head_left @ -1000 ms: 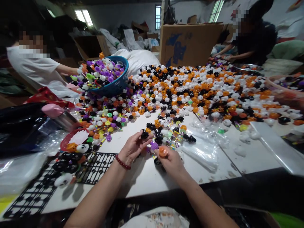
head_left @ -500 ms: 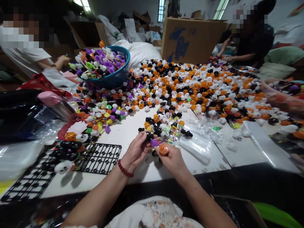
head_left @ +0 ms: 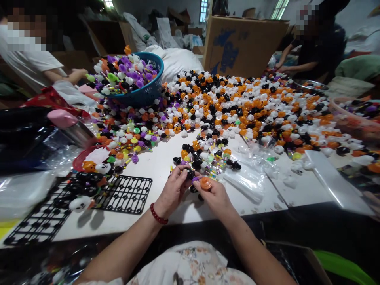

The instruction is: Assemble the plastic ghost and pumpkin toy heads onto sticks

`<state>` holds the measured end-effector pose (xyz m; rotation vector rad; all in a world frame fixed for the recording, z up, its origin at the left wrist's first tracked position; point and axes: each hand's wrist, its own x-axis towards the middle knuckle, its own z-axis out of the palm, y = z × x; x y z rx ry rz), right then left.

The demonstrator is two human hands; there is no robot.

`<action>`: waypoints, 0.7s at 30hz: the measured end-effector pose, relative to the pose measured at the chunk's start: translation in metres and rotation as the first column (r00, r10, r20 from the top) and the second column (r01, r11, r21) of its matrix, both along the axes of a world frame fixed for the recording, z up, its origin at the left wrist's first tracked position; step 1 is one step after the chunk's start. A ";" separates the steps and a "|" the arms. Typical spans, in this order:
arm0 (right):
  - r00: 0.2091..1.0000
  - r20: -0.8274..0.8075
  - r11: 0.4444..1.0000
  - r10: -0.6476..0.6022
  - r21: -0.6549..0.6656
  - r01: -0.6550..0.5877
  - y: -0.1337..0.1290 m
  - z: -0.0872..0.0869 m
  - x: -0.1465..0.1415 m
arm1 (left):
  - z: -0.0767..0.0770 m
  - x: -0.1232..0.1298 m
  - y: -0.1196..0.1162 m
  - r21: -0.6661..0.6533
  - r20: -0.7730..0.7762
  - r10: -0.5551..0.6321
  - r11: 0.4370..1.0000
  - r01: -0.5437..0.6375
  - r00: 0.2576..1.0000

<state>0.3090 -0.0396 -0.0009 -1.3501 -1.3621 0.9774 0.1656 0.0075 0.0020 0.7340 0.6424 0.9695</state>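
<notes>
The orange toy top (head_left: 205, 183) sits pinched in the right hand (head_left: 216, 196) near the table's (head_left: 166, 215) front edge; the left hand (head_left: 173, 190) grips a black piece (head_left: 190, 174). Bare tabletop lies at 6 o'clock. A toy heap (head_left: 237, 107) crowds 12 o'clock, a black grid tray (head_left: 124, 194) at 9 o'clock.

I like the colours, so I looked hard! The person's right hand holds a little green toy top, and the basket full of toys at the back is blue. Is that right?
Not quite. In the head view, the toy top in the right hand is orange, not green. The basket full of toys at the back is blue, as you said.
</notes>
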 end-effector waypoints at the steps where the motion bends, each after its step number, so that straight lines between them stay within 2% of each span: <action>1: 1.000 -0.013 1.000 0.012 0.006 -0.012 0.001 -0.001 0.000 | 0.000 0.002 -0.001 -0.032 0.004 0.005 0.999 -0.005 1.000; 4: 0.999 0.020 0.999 0.028 0.023 -0.028 0.002 -0.002 -0.001 | -0.005 0.008 -0.007 -0.086 -0.004 0.063 0.994 -0.063 0.998; 8: 0.996 0.092 1.000 0.006 0.015 -0.008 0.004 -0.004 -0.004 | -0.016 0.015 -0.018 -0.018 -0.076 0.180 0.983 -0.182 0.981; 10: 0.994 0.112 0.999 0.016 0.026 -0.019 0.006 -0.004 -0.007 | -0.019 0.014 -0.019 0.024 -0.126 0.203 0.979 -0.201 0.971; 13: 0.989 0.137 0.998 0.055 0.033 -0.060 0.016 -0.004 -0.005 | -0.018 0.007 -0.008 0.089 -0.194 0.175 0.983 -0.160 0.965; 15: 0.982 0.177 0.997 0.061 0.034 -0.068 0.026 -0.004 0.003 | -0.014 0.000 0.012 0.157 -0.280 0.155 0.981 -0.114 0.948; 17: 0.960 0.281 0.998 0.006 0.065 -0.025 0.037 -0.006 0.015 | -0.012 -0.004 0.041 0.256 -0.417 0.209 0.961 -0.106 0.884; 18: 0.934 0.355 0.994 -0.050 0.104 0.014 0.043 -0.008 0.022 | -0.012 -0.004 0.060 0.318 -0.504 0.263 0.942 -0.107 0.822; 20: 0.843 0.502 0.972 -0.195 0.216 0.096 0.051 -0.014 0.036 | -0.015 -0.001 0.102 0.433 -0.656 0.378 0.898 -0.085 0.653; 21: 0.790 0.555 0.954 -0.261 0.271 0.125 0.054 -0.017 0.042 | -0.017 0.002 0.124 0.470 -0.733 0.401 0.883 -0.018 0.550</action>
